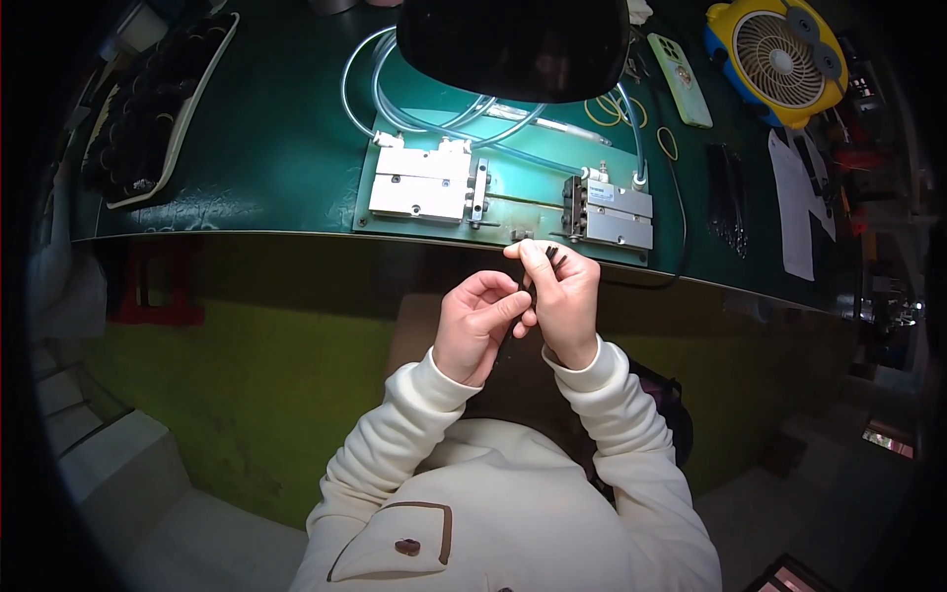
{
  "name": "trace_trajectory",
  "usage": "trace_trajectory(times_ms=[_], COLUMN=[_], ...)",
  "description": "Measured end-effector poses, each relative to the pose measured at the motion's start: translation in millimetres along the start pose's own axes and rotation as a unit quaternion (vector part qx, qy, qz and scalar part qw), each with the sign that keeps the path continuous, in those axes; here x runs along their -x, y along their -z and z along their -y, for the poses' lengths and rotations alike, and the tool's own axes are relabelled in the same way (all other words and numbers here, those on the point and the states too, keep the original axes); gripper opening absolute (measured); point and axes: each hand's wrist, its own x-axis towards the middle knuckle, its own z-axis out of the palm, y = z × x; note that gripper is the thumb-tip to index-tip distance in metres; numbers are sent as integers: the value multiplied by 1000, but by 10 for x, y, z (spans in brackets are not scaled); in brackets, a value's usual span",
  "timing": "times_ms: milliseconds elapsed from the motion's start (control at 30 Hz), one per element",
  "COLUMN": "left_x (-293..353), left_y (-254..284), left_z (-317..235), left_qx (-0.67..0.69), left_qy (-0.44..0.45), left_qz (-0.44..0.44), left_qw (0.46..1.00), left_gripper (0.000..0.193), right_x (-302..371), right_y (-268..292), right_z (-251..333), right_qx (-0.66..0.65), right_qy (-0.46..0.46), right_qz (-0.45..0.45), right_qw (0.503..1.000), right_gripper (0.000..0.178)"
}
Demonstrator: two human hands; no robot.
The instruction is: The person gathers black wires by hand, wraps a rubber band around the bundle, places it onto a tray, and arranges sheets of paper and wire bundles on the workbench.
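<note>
My left hand (475, 326) and my right hand (565, 306) meet in front of the bench's near edge. Between my right thumb and fingers are several thin black wires (556, 259), their ends sticking up past the fingertips. My left thumb and fingers are pinched close below, on the lower part of the same black strands, which run down between the hands. Just beyond my fingers, at the edge of a pale green plate (533, 212), is a small fixture (521, 236) between two silver pneumatic blocks, a left one (422, 183) and a right one (619, 214).
Clear air hoses (380, 84) loop behind the blocks, under a dark lamp head (513, 49). A tray (209, 94) of black coiled parts lies at left. Rightward are a phone (680, 79), a yellow fan (779, 61), more black wires (725, 192) and white paper strips (791, 202).
</note>
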Motion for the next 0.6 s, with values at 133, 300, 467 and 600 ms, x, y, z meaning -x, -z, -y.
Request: trace_trajectory(times_ms=[133,300,467,600], left_x=[-3,-26,-72,-14], left_y=[-2,26,-54,35], left_z=[-9,-5,-52,-18], left_qx=[2,6,-13,-31], left_qy=[5,15,8,4], left_qz=[5,9,19,32], left_qw=[1000,1000,1000,999], left_gripper=[9,9,10,10], right_x=[-14,-36,-54,-36], right_y=[4,2,8,27], right_z=[-4,-31,23,-18], right_qx=[-5,-1,6,4], right_qy=[-9,-19,22,-3], right_qz=[-2,-7,-14,40], right_qw=[1000,1000,1000,999], right_gripper=[22,24,25,22])
